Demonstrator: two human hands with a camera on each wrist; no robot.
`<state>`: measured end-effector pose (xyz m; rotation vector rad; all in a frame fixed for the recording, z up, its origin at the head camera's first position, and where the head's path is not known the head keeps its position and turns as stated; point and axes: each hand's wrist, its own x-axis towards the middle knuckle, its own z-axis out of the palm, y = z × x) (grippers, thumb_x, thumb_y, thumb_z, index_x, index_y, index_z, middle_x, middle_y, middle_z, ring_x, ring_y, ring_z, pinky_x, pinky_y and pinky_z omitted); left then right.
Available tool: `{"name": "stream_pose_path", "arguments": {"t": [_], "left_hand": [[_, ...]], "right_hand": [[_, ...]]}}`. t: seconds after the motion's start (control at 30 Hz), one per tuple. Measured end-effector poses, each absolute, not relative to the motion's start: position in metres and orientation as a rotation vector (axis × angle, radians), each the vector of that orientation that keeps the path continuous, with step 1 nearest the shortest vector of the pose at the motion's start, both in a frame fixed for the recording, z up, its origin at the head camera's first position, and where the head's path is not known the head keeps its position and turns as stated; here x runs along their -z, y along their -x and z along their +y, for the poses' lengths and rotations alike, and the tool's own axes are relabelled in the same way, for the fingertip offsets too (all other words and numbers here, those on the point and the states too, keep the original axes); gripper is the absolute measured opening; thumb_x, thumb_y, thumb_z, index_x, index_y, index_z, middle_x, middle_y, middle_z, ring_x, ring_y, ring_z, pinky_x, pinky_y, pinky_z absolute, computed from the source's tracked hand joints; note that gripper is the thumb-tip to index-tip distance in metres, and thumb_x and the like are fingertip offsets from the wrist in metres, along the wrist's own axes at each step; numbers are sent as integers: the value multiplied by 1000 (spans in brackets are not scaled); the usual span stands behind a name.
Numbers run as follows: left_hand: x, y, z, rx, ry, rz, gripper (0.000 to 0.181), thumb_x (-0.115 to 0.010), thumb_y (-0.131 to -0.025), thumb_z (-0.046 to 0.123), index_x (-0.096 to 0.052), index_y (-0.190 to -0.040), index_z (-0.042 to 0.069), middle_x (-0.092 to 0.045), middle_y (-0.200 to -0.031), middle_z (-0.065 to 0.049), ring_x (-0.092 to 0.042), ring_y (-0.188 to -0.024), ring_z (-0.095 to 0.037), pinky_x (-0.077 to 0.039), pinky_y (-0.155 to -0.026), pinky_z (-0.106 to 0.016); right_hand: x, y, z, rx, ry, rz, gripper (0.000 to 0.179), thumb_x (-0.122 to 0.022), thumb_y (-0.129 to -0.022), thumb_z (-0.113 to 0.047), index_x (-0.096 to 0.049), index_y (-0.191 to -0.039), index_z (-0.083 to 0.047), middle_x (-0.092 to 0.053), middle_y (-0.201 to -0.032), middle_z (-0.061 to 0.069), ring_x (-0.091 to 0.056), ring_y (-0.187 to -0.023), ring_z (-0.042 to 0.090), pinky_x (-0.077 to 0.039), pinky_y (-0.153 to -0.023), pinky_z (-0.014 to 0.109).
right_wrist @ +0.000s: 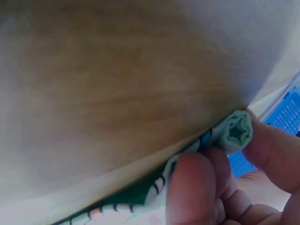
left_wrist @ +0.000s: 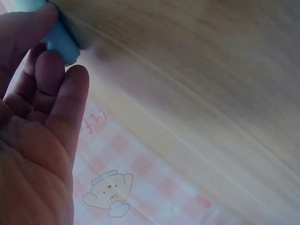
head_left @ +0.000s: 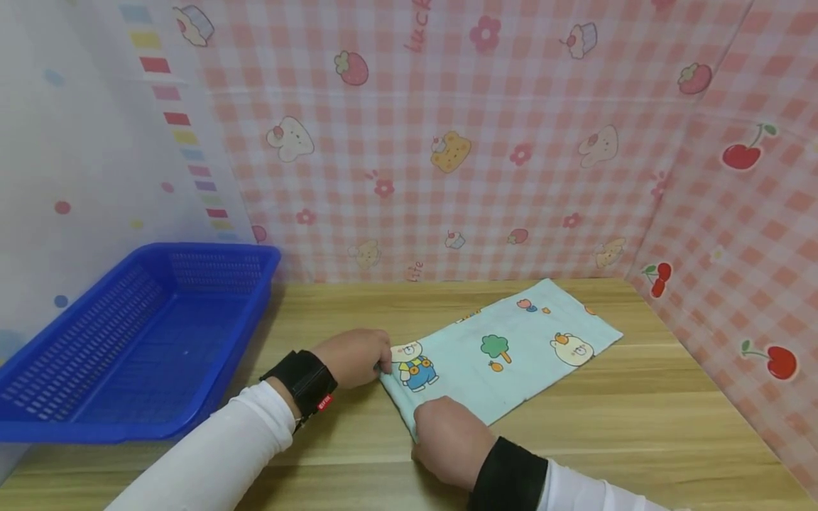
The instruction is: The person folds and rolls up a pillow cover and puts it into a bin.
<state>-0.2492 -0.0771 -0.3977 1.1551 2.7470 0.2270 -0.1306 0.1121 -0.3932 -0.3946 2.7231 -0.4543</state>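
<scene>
A light blue-green cloth point(head_left: 505, 355) printed with bears, a tree and fruit lies slantwise on the wooden table. Its near-left end is rolled up tightly. At the far end of that roll, my left hand point(head_left: 358, 358) pinches the cloth; in the left wrist view the thumb and fingertips meet the rolled end point(left_wrist: 64, 44). My right hand point(head_left: 450, 436) holds the roll's near end. There the right wrist view shows the coiled layers point(right_wrist: 236, 132) between thumb and fingers. The cloth's far-right part lies flat, and my hands cover bits of the rolled edge.
A blue plastic basket point(head_left: 220, 383) with perforated sides stands on the left of the table point(head_left: 613, 426). Pink checked fabric point(head_left: 409, 206) hangs behind, with more along the right side. White dotted fabric point(head_left: 96, 142) lines the left.
</scene>
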Motion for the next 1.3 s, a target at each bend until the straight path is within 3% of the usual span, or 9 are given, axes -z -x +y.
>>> {"name": "stream_pose_path", "arguments": {"t": [0.13, 0.37, 0.63, 0.93, 1.13, 1.3], "left_hand": [[398, 248, -79, -217, -1164, 2754, 12, -76, -92, 3, -82, -97, 13, -64, -95, 6, -62, -89, -10, -56, -90, -29], [404, 254, -79, -236, -1165, 2749, 10, -74, -97, 10, -80, -97, 18, -66, -101, 9, -62, -100, -13, -54, -101, -35], [400, 265, -70, -284, -1068, 2661, 14, -70, -101, 12, -80, -94, 19, -69, -97, 8, -62, -91, -9, -55, -92, -32], [394, 264, -59, -314, -893, 2673, 22, -77, -94, 11, -67, -79, 22, -63, -80, 8, -56, -78, -13, -48, -78, -31], [397, 257, -66, -297, -1031, 2737, 17, -75, -94, 5, -81, -86, 19, -72, -90, 8, -62, -82, -10, -55, -84, -31], [401, 255, -73, -221, -1171, 2753, 19, -77, -90, 2, -84, -96, 18, -73, -98, 7, -68, -93, -11, -57, -91, -31]], "right_hand": [[393, 130, 112, 413, 436, 2749, 14, -70, -93, -10, -65, -80, -9, -56, -67, -1, -48, -62, 16, -43, -61, 29], [394, 137, 123, 596, 392, 2656, 15, -72, -86, -7, -63, -74, -9, -52, -61, -1, -48, -56, 16, -37, -53, 28], [393, 149, 138, 732, 322, 2529, 19, -79, -87, -12, -72, -70, -11, -61, -61, -2, -53, -57, 14, -41, -58, 27], [397, 159, 143, 771, 174, 2418, 21, -81, -91, -17, -71, -73, -11, -66, -60, 0, -58, -53, 12, -43, -53, 23], [398, 153, 140, 799, 196, 2503, 23, -83, -89, -15, -67, -73, -11, -61, -65, 0, -55, -62, 16, -40, -58, 28], [398, 139, 131, 578, 437, 2691, 17, -75, -94, -9, -66, -79, -11, -58, -69, -3, -52, -64, 14, -44, -62, 29]]}}
